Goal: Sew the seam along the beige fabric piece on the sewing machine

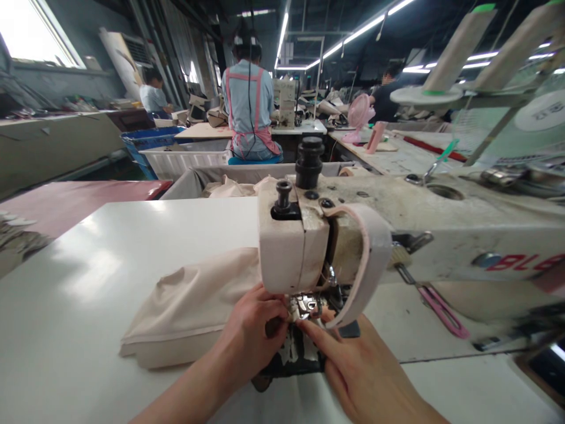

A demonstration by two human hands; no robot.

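A beige fabric piece (189,306) lies folded on the white table, left of the sewing machine (291,241). My left hand (253,330) pinches the fabric's edge between thumb and fingers, close to the presser foot (309,306). My right hand (353,359) rests on the machine bed (300,353), index finger stretched toward the presser foot. Its other fingers are partly hidden behind a pale curved strap (371,259) that hangs from the machine head. Both fingertips nearly meet in front of the foot. The needle cannot be made out.
A bin (176,187) with beige fabric stands behind the white table (101,282). Thread cones (461,50) rise at the upper right. A pink seam ripper-like tool (444,309) lies on the right. Ahead, a person in a pink apron (249,106) sits facing away.
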